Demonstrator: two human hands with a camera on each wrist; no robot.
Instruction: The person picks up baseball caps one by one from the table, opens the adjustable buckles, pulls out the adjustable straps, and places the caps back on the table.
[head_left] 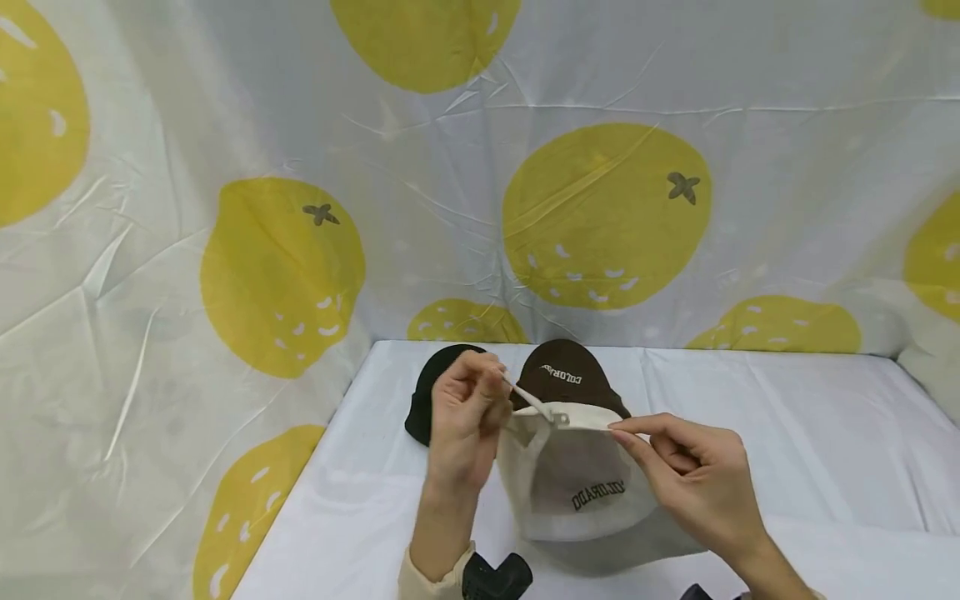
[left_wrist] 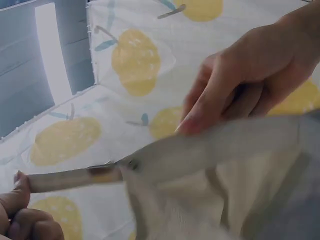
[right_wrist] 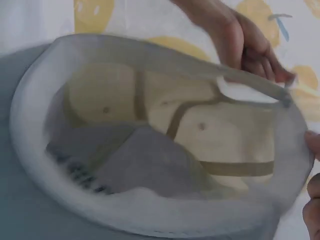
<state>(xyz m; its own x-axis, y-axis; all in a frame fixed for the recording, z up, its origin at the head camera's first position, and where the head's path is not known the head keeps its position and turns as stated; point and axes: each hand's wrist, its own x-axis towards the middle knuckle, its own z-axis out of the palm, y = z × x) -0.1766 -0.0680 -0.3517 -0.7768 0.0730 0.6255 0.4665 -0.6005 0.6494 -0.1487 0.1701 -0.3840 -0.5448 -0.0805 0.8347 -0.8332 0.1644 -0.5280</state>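
Observation:
A cream baseball cap [head_left: 551,523] is held up in front of me, its opening and lining facing the right wrist view. Between the thumb and fingers of my left hand [head_left: 467,408] is the end of the narrow adjuster strap [left_wrist: 75,180], pulled out straight from the cap's back. A small metal buckle [head_left: 559,419] sits where the strap meets the cap's edge. My right hand [head_left: 705,475] pinches the cap's edge to the right of the buckle. Dark "COLORADO" lettering [head_left: 597,496] shows on the cap.
Behind the cream cap, a brown cap [head_left: 564,367] with pale lettering rests on the white-covered table [head_left: 810,433]. A black knit-style hat [head_left: 422,408] stands to its left, partly behind my left hand. Lemon-print cloth [head_left: 435,200] hangs at the back and left.

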